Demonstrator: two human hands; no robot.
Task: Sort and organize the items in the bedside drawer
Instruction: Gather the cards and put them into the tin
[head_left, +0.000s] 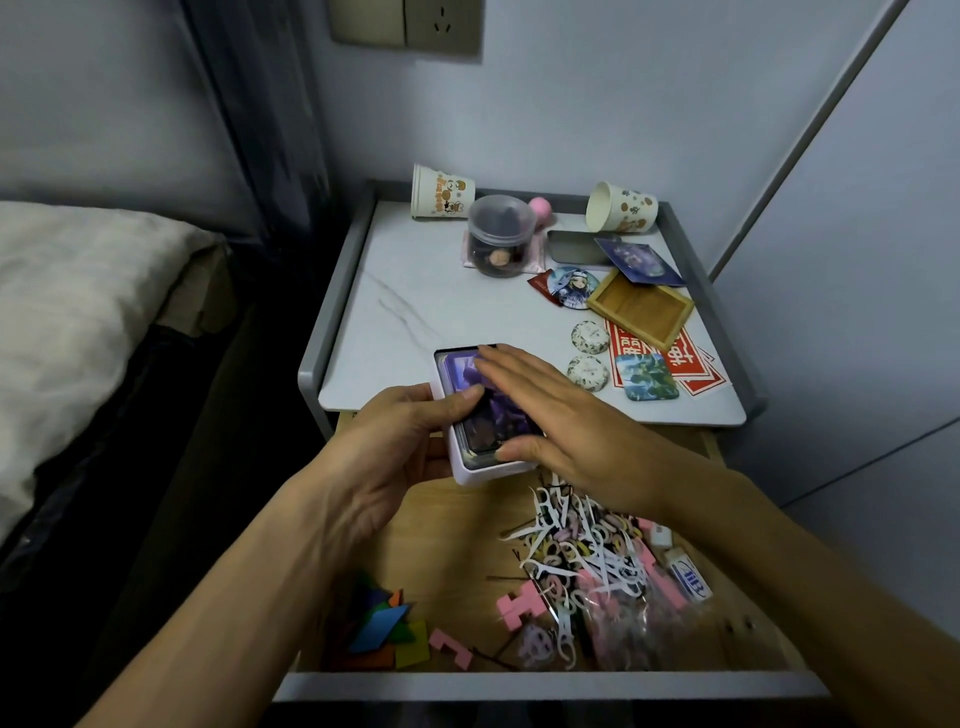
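The wooden bedside drawer stands pulled out below me. My left hand grips the left side of a white box holding purple picture cards, above the drawer's back edge. My right hand lies flat on the cards with straight fingers. In the drawer lie a heap of white floss picks and pastel hair ties, pink foam pieces, coloured flat shapes and a clear bag.
The nightstand top carries two tipped paper cups, a clear jar, a metal tin, a wooden tray, round badges, red stickers. A bed lies left, a wall right.
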